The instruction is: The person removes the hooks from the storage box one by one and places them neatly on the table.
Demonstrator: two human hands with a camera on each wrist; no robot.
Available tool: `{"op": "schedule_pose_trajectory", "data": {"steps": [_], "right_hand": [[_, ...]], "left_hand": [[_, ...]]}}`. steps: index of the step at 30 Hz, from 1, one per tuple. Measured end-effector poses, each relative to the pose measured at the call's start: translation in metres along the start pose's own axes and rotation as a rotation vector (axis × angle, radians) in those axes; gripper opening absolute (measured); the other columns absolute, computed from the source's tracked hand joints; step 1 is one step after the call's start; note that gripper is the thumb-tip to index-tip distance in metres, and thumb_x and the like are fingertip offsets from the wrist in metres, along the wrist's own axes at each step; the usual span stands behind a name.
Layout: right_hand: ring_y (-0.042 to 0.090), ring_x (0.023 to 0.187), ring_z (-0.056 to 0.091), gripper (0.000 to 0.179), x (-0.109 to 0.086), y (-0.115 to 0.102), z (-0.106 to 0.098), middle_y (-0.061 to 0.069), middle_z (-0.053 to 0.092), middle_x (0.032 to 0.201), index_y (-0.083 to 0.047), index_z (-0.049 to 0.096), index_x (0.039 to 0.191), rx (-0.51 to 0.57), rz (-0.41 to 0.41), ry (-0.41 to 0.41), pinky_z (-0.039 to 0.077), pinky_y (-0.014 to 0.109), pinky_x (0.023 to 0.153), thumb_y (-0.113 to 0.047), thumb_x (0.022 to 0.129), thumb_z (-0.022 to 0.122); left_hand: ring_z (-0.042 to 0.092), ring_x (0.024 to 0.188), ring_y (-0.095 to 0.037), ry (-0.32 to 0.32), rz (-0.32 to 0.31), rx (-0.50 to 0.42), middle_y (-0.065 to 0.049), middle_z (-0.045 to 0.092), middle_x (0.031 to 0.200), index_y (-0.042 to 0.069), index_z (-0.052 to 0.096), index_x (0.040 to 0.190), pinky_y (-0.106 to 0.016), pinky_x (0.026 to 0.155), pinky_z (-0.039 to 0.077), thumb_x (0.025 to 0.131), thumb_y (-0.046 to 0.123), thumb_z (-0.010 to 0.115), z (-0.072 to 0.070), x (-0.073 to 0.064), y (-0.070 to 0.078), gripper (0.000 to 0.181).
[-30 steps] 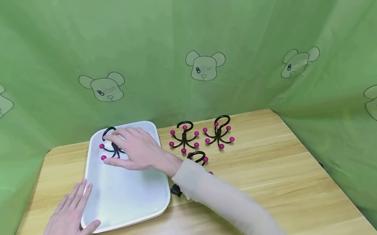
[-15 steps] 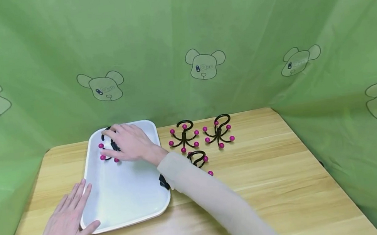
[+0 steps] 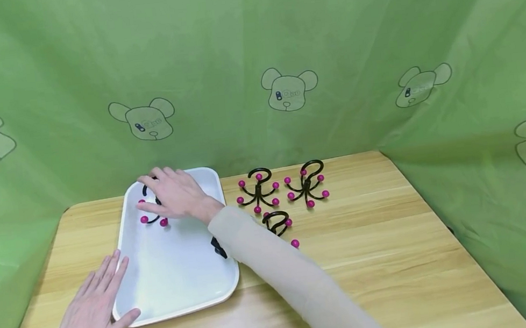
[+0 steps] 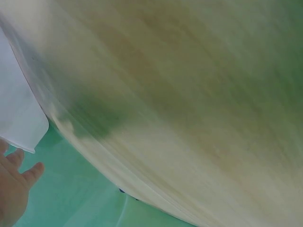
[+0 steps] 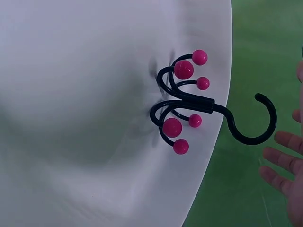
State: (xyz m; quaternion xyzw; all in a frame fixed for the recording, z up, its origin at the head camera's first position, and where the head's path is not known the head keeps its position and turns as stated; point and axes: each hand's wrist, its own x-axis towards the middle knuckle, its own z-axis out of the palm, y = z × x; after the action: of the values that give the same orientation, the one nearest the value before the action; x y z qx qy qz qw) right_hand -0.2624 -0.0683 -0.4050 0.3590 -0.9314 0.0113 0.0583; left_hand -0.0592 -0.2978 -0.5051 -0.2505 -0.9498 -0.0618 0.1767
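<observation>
A black multi-arm hanging hook [image 5: 199,104] with pink ball tips lies at the far end of the white tray [image 3: 178,271], its curved top reaching past the rim in the right wrist view. My right hand [image 3: 174,193] is over it in the head view and hides part of it. The right wrist view shows that hand's fingers [image 5: 284,158] extended beside the curved top, apart from it. At the tray's left edge, my left hand [image 3: 90,316] rests with straight fingers on the rim and table. The left wrist view shows little of that contact.
Right of the tray, 3 similar hooks lie on the wooden table [image 3: 376,259]: one far left [image 3: 258,190], one far right [image 3: 306,183] and one nearer [image 3: 276,222], partly behind the right sleeve [image 3: 274,265]. A green curtain [image 3: 229,38] hangs around the table.
My right hand has moved slightly away from me and to the left over the hook, and its sleeve has followed. The left hand and the tray stay put.
</observation>
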Motion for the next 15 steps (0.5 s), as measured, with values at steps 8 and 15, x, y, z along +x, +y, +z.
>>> {"op": "schedule_pose_trajectory", "data": {"steps": [8, 15], "right_hand": [[0.017, 0.145, 0.053, 0.076, 0.010, 0.001, 0.003, 0.002, 0.046, 0.165, -0.031, 0.031, 0.166, -0.042, 0.042, -0.053, 0.049, 0.037, 0.121, -0.074, 0.104, 0.029], [0.017, 0.144, 0.053, 0.076, 0.013, 0.004, 0.008, 0.001, 0.046, 0.164, -0.031, 0.030, 0.166, -0.003, 0.065, -0.084, 0.050, 0.037, 0.119, -0.074, 0.104, 0.032]], "left_hand": [[-0.010, 0.166, -0.007, -0.030, -0.008, 0.004, -0.018, 0.023, 0.177, 0.008, 0.022, 0.169, -0.017, 0.131, -0.015, 0.086, 0.065, 0.070, -0.002, 0.001, -0.001, 0.112], [-0.006, 0.167, -0.010, -0.020, -0.008, -0.001, -0.019, 0.024, 0.176, 0.006, 0.024, 0.168, -0.017, 0.131, -0.014, 0.085, 0.065, 0.070, -0.001, 0.000, 0.000, 0.112]]}}
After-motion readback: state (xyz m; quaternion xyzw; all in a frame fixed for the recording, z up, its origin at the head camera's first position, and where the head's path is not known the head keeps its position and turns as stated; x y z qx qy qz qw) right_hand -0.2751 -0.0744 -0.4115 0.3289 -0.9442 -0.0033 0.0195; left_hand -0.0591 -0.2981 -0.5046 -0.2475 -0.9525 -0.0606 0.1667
